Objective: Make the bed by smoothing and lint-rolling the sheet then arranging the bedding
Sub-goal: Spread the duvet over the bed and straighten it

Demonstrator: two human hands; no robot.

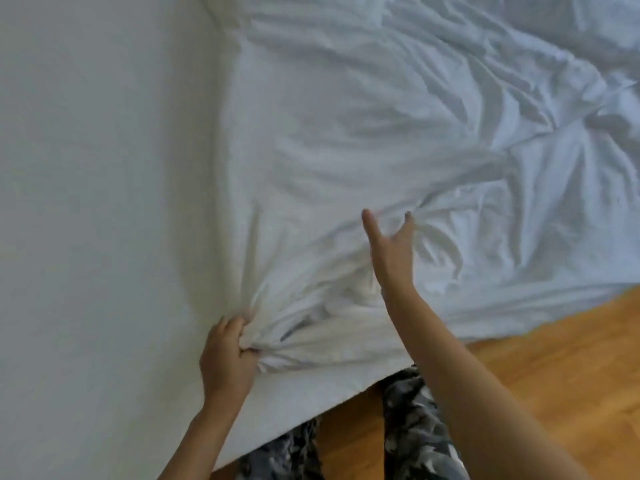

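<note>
The crumpled white cotton sheet point(398, 140) covers the bed, full of creases. The left hand point(225, 355) grips a bunched fold at the near edge; the right hand point(391, 251) lies on it, fingers straight.

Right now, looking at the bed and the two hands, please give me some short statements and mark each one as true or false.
1. The left hand grips a bunched corner of the white sheet. True.
2. The right hand holds a lint roller. False: it holds nothing; its fingers are spread over the sheet.
3. The sheet is already smooth. False: it is full of wrinkles, most of all toward the upper right.
4. The floor beside the bed is wooden. True.
5. The bed stands far from the wall. False: its left edge runs right along the wall.
</note>
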